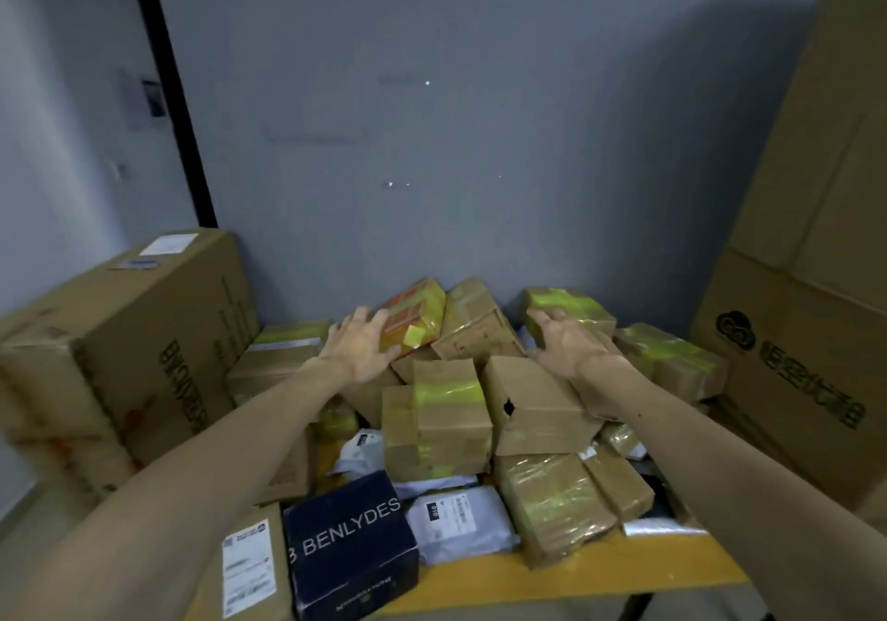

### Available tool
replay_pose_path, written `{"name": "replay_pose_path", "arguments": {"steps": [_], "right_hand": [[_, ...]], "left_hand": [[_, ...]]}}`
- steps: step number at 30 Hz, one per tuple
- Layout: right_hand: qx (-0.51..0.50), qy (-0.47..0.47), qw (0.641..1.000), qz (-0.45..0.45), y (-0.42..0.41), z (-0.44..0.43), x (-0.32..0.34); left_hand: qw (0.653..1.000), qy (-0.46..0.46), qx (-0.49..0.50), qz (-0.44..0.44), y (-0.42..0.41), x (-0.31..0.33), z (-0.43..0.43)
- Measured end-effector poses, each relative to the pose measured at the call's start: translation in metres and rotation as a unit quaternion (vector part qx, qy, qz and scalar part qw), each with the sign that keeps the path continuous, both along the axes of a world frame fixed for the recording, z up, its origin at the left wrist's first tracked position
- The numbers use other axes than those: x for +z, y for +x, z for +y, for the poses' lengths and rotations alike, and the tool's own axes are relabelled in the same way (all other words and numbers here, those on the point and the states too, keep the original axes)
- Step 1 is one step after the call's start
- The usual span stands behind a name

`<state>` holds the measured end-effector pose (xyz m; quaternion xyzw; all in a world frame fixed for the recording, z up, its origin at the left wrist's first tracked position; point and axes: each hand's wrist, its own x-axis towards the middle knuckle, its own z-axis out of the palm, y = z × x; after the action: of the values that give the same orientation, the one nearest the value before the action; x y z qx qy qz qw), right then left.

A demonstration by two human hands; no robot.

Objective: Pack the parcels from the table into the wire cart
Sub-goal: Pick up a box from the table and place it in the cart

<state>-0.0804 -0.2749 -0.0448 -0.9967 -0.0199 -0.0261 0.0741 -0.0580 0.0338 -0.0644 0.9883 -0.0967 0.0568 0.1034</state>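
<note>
Orange parcel (415, 319) — left fingers (363, 317) (spread) touching.

Dim, cool indoor light with a greyish cast. A broad soft shadow spreads over the right half of the plain grey painted wall (432, 116). Glossy yellow-green tape on a brown cardboard parcel (571, 306) flares bright. The big brown cardboard carton (144, 332) at left is smeared with blur, and the wide lens bows the black door frame edge (173, 106)

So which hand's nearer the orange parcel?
Left. The left hand touches the orange parcel at its left side; the right hand is farther right, on a green-taped parcel.
</note>
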Motion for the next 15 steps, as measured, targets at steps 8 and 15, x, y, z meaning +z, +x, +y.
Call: {"name": "replay_pose_path", "arguments": {"steps": [8,15], "right_hand": [[0.059,0.006,0.998,0.0,0.092,0.01,-0.011],[0.128,0.029,0.991,-0.007,0.157,0.043,-0.02]], "left_hand": [[1.0,0.011,0.029,0.002,0.053,-0.006,0.0],[0.995,0.008,0.096,0.022,0.084,-0.011,0.033]]}}
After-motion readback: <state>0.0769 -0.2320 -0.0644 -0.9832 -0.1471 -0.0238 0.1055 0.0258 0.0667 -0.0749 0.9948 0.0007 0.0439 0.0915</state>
